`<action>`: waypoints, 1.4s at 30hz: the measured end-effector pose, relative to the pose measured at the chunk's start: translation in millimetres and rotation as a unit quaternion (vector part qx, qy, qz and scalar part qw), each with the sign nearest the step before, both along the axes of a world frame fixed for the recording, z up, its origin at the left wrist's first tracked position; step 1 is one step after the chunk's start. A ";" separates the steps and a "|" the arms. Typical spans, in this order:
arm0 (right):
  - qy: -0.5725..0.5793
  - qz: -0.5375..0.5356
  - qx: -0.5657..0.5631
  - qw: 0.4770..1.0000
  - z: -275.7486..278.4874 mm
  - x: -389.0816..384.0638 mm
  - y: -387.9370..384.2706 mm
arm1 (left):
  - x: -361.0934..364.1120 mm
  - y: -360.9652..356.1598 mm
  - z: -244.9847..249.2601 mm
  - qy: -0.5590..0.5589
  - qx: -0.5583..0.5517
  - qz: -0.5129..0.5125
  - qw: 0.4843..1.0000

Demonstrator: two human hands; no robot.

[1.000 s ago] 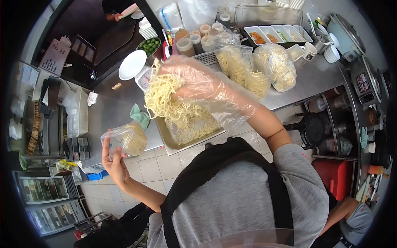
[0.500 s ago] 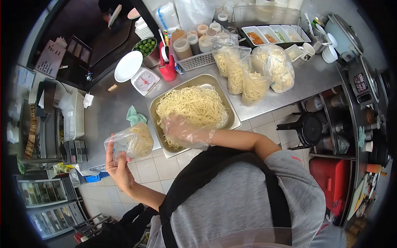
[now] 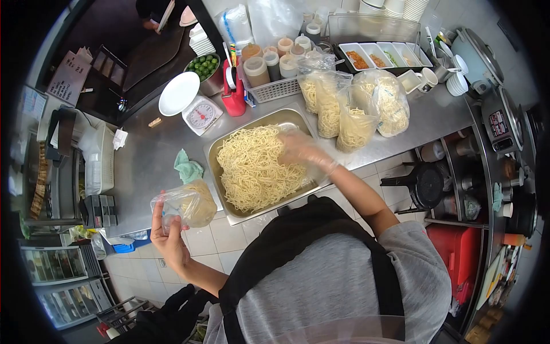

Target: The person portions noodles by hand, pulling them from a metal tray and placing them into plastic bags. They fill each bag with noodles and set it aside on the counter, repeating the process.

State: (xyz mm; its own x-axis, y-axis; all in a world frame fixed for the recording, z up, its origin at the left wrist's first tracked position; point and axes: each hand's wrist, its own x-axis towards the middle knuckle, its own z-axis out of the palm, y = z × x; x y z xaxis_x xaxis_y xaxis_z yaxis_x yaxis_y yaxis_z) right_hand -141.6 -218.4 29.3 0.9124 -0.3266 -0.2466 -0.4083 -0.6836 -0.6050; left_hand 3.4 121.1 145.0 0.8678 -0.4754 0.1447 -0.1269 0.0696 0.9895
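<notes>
Clasped in left hand [image 3: 166,229], fingers closed on its near edge: small bag [image 3: 186,203], part-filled, held up off the counter [image 3: 149,155] edge. Just beyond that grip, green cloth [image 3: 187,168]; to its right, steel tray [image 3: 229,215] heaped with loose noodles [image 3: 252,172]. Laid on the heap's far right side: right hand [image 3: 301,150] in clear glove. Blurred, so clenched or slack cannot be told. Beyond the right hand, filled bags [image 3: 355,112] standing; well left of it, scale [image 3: 197,112].
</notes>
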 end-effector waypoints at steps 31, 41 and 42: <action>-0.038 0.038 -0.171 0.984 -12.7 -24.8 34.8 | -0.7 -22.6 17.5 -0.036 -0.011 -0.068 0.997; -0.129 -0.006 0.050 0.990 6.6 -37.5 -7.3 | 11.1 -85.9 43.6 -0.022 0.013 -0.176 0.984; -0.196 0.001 0.080 0.977 25.4 -39.8 -13.8 | 14.1 -91.1 41.9 -0.002 0.016 -0.191 0.981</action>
State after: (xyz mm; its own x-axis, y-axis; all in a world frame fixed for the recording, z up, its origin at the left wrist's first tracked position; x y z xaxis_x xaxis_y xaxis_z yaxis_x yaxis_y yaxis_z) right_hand -181.4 -232.3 54.7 0.9477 -0.3102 0.0755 -0.1214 -0.5689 -0.8134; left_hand 17.5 30.0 186.9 0.6252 -0.7700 0.1270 -0.1006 0.0819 0.9916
